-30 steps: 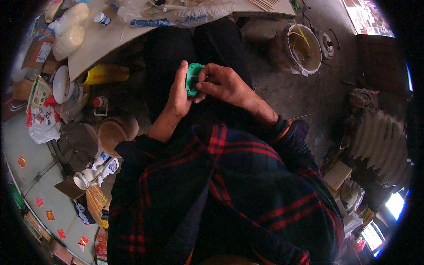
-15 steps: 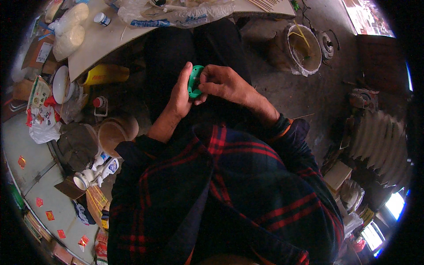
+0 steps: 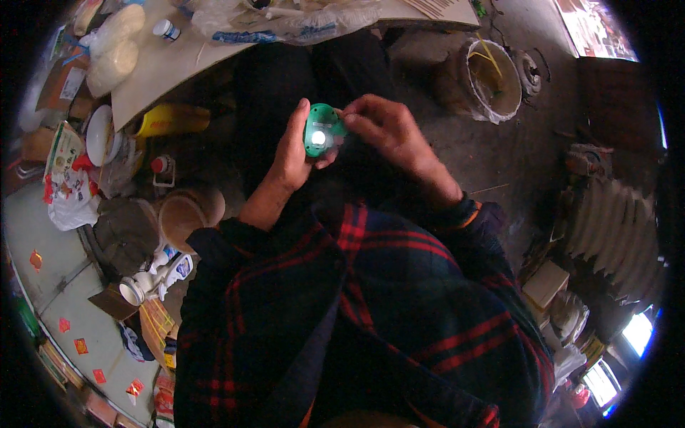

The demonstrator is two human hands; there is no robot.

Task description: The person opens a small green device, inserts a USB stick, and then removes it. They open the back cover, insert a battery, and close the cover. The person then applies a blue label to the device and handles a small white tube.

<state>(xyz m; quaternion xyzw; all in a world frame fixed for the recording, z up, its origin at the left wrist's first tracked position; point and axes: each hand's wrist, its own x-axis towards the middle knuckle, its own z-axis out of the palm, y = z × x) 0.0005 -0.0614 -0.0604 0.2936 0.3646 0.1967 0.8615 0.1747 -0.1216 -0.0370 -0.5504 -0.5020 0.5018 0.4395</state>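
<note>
My left hand holds a small green oval plastic casing over my lap, thumb along its left edge and fingers behind it. Small dark holes show near the casing's rim. On its lower part is a bright white round spot; I cannot tell whether it is a shiny disc or a light. My right hand is just to the right of the casing, thumb and fingertips pinched together close to its edge. Motion blurs those fingertips, and what they hold, if anything, is too small to make out.
Ahead is a table with a plastic bag and a small white jar. A lined bucket stands at the far right. Left of me are a yellow cylinder, a brown tub and a dark bag.
My right hand has drawn back to the right from the casing's face. The bright round spot now shows on it. My left hand has stayed almost still.
</note>
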